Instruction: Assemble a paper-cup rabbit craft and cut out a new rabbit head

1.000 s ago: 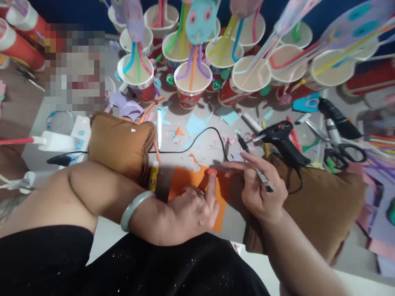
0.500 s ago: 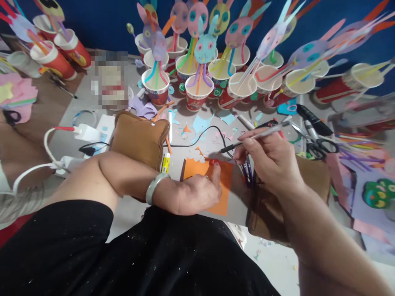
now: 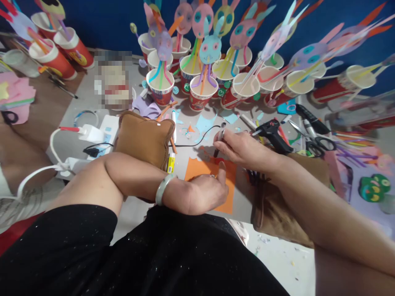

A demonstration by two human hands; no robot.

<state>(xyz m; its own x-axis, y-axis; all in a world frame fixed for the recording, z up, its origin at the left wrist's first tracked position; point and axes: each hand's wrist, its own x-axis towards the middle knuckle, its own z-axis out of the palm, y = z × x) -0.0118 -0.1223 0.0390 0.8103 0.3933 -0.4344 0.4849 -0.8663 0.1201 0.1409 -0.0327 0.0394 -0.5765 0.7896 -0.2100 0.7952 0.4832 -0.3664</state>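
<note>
My left hand lies on a sheet of orange paper, one finger stretched toward a small red ring-like piece at the paper's upper part. The other fingers are curled and partly hidden, pressing the sheet to the table. In my right hand, a silver pen with a dark lower end is pinched nearly upright. Its tip is down close to the red piece; whether they touch I cannot tell.
Paper cups with straws and paper animal heads line the back. Brown cushions lie under both forearms. To the right are a black glue gun and scissors. A power strip with cables is at left; a thin black cable crosses the middle.
My right hand has moved left and turned, bringing the pen from a slanted hold to nearly upright over the red piece. The glue gun now shows more fully. My left hand stays on the paper.
</note>
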